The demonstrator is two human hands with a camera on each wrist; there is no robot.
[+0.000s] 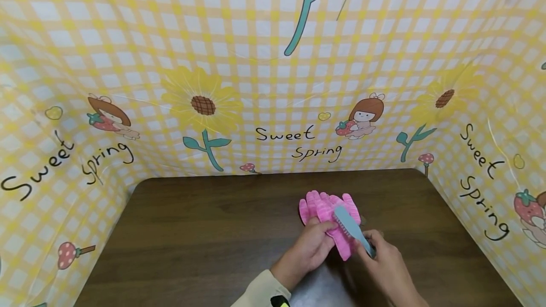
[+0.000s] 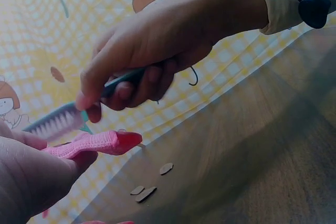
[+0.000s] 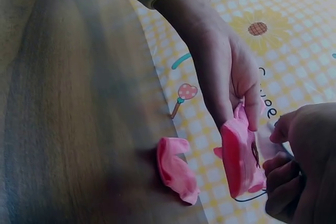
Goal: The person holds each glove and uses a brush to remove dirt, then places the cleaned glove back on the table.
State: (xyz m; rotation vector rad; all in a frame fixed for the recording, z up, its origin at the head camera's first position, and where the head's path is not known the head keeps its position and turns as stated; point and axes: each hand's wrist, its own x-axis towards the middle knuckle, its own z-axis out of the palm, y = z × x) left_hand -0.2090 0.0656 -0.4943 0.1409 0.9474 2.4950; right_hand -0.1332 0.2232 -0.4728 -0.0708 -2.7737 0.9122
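My left hand (image 1: 311, 245) pinches a pink knit glove (image 1: 343, 245) between thumb and fingers, raised over the table. With curled fingers my right hand (image 1: 386, 262) grips the handle of a blue-grey brush (image 1: 350, 225). The brush head overlaps the glove in the head view, its pale bristles turned toward the knit and the left thumb. In the left wrist view, the bristles (image 2: 58, 121) are right above the glove, close to the thumb. A second pink glove (image 3: 178, 174) lies on the table beneath, showing in the right wrist view.
The dark wooden table (image 1: 192, 231) has a checked yellow cloth (image 1: 256, 84) hanging behind it and along both sides. Small brown flat pieces (image 2: 146, 194) lie on the table in the left wrist view.
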